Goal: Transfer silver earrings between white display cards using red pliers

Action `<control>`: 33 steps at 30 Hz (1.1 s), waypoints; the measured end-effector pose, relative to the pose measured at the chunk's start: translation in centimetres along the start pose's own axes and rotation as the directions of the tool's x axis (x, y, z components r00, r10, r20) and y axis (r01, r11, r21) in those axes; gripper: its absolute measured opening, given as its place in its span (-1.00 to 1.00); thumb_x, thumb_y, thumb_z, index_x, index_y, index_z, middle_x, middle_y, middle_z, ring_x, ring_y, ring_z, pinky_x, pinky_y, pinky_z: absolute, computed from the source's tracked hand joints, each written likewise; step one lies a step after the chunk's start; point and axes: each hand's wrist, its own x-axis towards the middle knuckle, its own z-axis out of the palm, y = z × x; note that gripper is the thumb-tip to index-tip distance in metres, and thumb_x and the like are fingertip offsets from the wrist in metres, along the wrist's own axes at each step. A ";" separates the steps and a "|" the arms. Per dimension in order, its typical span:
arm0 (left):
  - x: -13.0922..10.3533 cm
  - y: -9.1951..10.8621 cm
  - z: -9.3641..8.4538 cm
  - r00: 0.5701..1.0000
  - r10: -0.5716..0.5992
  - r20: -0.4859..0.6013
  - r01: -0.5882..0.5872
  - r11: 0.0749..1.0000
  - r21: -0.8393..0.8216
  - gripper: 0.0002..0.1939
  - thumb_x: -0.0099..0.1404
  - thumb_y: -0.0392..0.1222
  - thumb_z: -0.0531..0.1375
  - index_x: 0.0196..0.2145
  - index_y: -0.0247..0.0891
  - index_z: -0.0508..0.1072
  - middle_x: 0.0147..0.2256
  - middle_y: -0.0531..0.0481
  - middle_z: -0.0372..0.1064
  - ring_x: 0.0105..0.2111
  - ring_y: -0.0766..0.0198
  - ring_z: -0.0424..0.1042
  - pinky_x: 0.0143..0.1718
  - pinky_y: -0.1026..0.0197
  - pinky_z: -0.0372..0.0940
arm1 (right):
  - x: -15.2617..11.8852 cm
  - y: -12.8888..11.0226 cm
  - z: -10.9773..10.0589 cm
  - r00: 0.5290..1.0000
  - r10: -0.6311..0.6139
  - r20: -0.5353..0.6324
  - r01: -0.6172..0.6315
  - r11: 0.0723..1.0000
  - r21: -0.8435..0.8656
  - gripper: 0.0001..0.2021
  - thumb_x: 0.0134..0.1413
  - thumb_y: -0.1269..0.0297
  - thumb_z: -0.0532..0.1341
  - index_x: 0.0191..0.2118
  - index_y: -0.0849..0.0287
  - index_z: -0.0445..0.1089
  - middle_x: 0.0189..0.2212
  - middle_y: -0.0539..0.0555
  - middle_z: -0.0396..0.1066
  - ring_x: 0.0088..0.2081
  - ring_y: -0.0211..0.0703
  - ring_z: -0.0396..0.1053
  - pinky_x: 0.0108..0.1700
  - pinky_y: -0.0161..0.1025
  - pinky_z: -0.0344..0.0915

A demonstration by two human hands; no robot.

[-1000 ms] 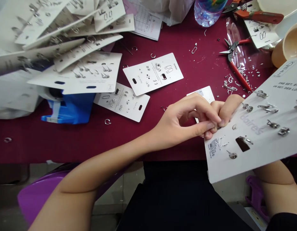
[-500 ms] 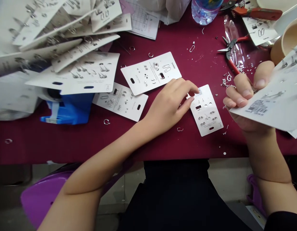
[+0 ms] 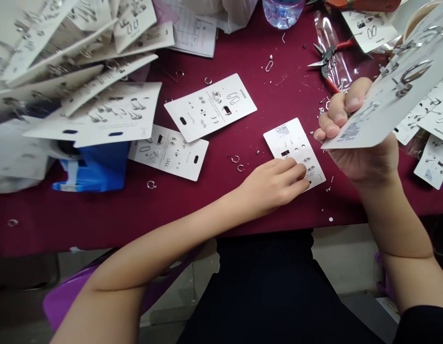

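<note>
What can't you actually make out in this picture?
- Left hand: its fingertips cover part of the small card; a grasp is unclear.
- Large card in the right hand: blurred, cut by the right edge.
- Bottle: cut by the top edge.

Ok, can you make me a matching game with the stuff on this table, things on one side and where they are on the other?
Things:
1. big white earring card
2. small white earring card
3. red-handled pliers
4. blue plastic box

Places:
A. under the pile of cards
B. held up in the right hand
C. on clear plastic, far side
D. under the left hand's fingertips

Pairs: 1-B, 2-D, 3-C, 4-A
</note>
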 end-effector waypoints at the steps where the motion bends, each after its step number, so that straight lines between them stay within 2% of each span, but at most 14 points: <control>1: 0.0 0.1 0.2 1.000 0.016 -0.017 -0.015 0.999 0.032 -0.92 0.37 -0.36 0.18 -0.31 -0.29 0.45 -0.30 -0.03 0.49 -0.35 0.27 0.33 -0.32 0.23 0.27 | 0.0 0.0 0.0 1.000 0.001 -0.004 -0.001 1.000 0.001 -0.60 -0.18 0.12 0.54 -0.38 0.04 0.30 -0.48 -0.17 0.31 -0.46 -0.40 0.31 -0.32 -0.43 0.43; 4: 0.2 0.3 0.4 0.998 0.055 -0.040 -0.051 0.995 0.085 -0.87 0.36 -0.42 0.18 -0.35 -0.28 0.44 -0.31 0.01 0.51 -0.34 0.28 0.36 -0.31 0.26 0.26 | -0.1 0.2 -0.1 1.000 -0.008 0.014 0.008 1.000 -0.006 -0.62 -0.14 0.12 0.52 -0.37 0.04 0.30 -0.47 -0.16 0.32 -0.43 -0.37 0.33 -0.31 -0.37 0.42; 7: 0.2 0.3 0.0 0.992 0.121 -0.043 -0.116 0.988 0.099 -0.87 0.35 -0.39 0.21 -0.38 -0.28 0.44 -0.31 0.04 0.53 -0.33 0.30 0.40 -0.28 0.27 0.28 | 0.0 0.2 -0.3 0.996 -0.008 0.085 0.009 1.000 -0.013 -0.68 -0.03 0.18 0.48 -0.34 0.05 0.29 -0.44 -0.17 0.34 -0.39 -0.38 0.36 -0.24 -0.37 0.43; 11: 0.0 0.4 -0.7 0.977 0.207 0.053 -0.211 0.975 0.072 -0.87 0.38 -0.39 0.18 -0.34 -0.29 0.45 -0.29 0.04 0.55 -0.31 0.32 0.44 -0.27 0.28 0.27 | 0.0 0.1 -0.3 0.995 -0.003 0.101 0.002 1.000 0.015 -0.67 -0.04 0.20 0.49 -0.35 0.06 0.29 -0.46 -0.19 0.32 -0.41 -0.42 0.35 -0.25 -0.44 0.43; 14: -0.2 0.5 -0.5 0.973 0.211 0.091 -0.216 0.975 0.047 -0.87 0.40 -0.41 0.13 -0.30 -0.31 0.44 -0.26 0.01 0.55 -0.29 0.32 0.44 -0.27 0.29 0.28 | 0.0 0.0 0.0 0.998 -0.006 0.059 0.005 1.000 0.010 -0.61 -0.15 0.14 0.53 -0.38 0.06 0.29 -0.48 -0.20 0.32 -0.47 -0.43 0.31 -0.32 -0.46 0.42; 17: -0.2 0.2 -0.3 0.981 0.190 0.034 -0.192 0.979 0.062 -0.86 0.39 -0.42 0.11 -0.33 -0.35 0.42 -0.35 -0.04 0.51 -0.36 0.30 0.39 -0.28 0.27 0.31 | 0.1 -0.2 0.3 0.992 -0.027 0.123 0.026 1.000 0.006 -0.64 -0.09 0.10 0.51 -0.39 0.06 0.31 -0.51 -0.20 0.32 -0.52 -0.45 0.30 -0.35 -0.46 0.42; 19: 0.0 -0.2 -0.7 0.996 0.093 -0.007 -0.093 0.995 0.036 -0.87 0.39 -0.40 0.11 -0.34 -0.36 0.40 -0.42 -0.06 0.46 -0.39 0.27 0.35 -0.31 0.23 0.32 | 0.0 -0.3 0.6 0.980 -0.045 0.191 0.036 0.998 0.052 -0.69 -0.03 0.13 0.48 -0.39 0.07 0.33 -0.53 -0.19 0.32 -0.54 -0.44 0.32 -0.40 -0.46 0.42; 21: 0.3 -0.8 -1.7 0.995 -0.093 -0.041 0.089 0.992 -0.089 -0.91 0.38 -0.39 0.12 -0.31 -0.34 0.38 -0.41 -0.05 0.44 -0.38 0.25 0.36 -0.30 0.20 0.35 | -0.3 -0.5 0.8 0.969 -0.017 0.247 -0.008 0.995 0.099 -0.76 0.06 0.18 0.43 -0.39 0.08 0.35 -0.51 -0.16 0.34 -0.52 -0.42 0.36 -0.43 -0.45 0.43; 23: 0.5 -1.2 -2.9 0.955 -0.280 -0.093 0.242 0.924 -0.294 -0.91 0.35 -0.41 0.14 -0.29 -0.27 0.36 -0.37 0.00 0.44 -0.35 0.27 0.38 -0.26 0.18 0.37 | -0.7 -0.6 1.0 0.950 0.042 0.311 -0.080 0.991 0.111 -0.84 0.15 0.23 0.37 -0.37 0.10 0.39 -0.47 -0.12 0.37 -0.49 -0.39 0.41 -0.41 -0.41 0.48; 24: 0.6 -1.4 -3.4 0.929 -0.350 -0.122 0.278 0.875 -0.397 -0.90 0.34 -0.41 0.15 -0.29 -0.24 0.34 -0.37 0.03 0.44 -0.35 0.29 0.39 -0.25 0.17 0.38 | -0.9 -0.6 1.1 0.935 0.067 0.347 -0.110 0.989 0.104 -0.85 0.18 0.23 0.35 -0.35 0.11 0.41 -0.43 -0.10 0.38 -0.47 -0.38 0.43 -0.39 -0.37 0.52; 26: 0.7 -1.5 -3.9 0.880 -0.449 -0.153 0.292 0.767 -0.571 -0.88 0.32 -0.39 0.19 -0.30 -0.20 0.34 -0.35 0.06 0.43 -0.34 0.31 0.41 -0.26 0.17 0.39 | -1.2 -0.4 1.1 0.907 0.080 0.414 -0.128 0.988 0.089 -0.85 0.18 0.19 0.35 -0.32 0.13 0.44 -0.37 -0.08 0.40 -0.42 -0.35 0.48 -0.33 -0.30 0.57; 28: 0.7 -1.5 -4.0 0.850 -0.506 -0.146 0.270 0.657 -0.704 -0.85 0.29 -0.38 0.23 -0.29 -0.18 0.35 -0.33 0.07 0.41 -0.32 0.34 0.43 -0.28 0.21 0.41 | -1.3 -0.2 1.1 0.883 0.081 0.462 -0.126 0.990 0.068 -0.82 0.18 0.15 0.35 -0.30 0.14 0.46 -0.33 -0.06 0.40 -0.39 -0.31 0.52 -0.30 -0.25 0.59; 30: 0.6 -1.3 -3.8 0.843 -0.519 -0.138 0.213 0.560 -0.801 -0.81 0.27 -0.41 0.27 -0.26 -0.19 0.35 -0.31 0.08 0.38 -0.30 0.40 0.43 -0.28 0.30 0.42 | -1.3 0.0 1.2 0.875 0.079 0.478 -0.115 0.992 0.048 -0.81 0.18 0.14 0.35 -0.30 0.15 0.46 -0.33 -0.06 0.40 -0.36 -0.29 0.54 -0.28 -0.24 0.60; 33: 0.6 -1.0 -3.9 0.842 -0.530 -0.100 0.165 0.429 -0.888 -0.77 0.26 -0.42 0.30 -0.23 -0.20 0.35 -0.30 0.10 0.35 -0.30 0.47 0.46 -0.27 0.41 0.43 | -1.3 0.2 1.5 0.892 0.080 0.445 -0.094 0.996 0.010 -0.79 0.14 0.13 0.37 -0.31 0.16 0.46 -0.36 -0.06 0.42 -0.36 -0.29 0.54 -0.29 -0.26 0.61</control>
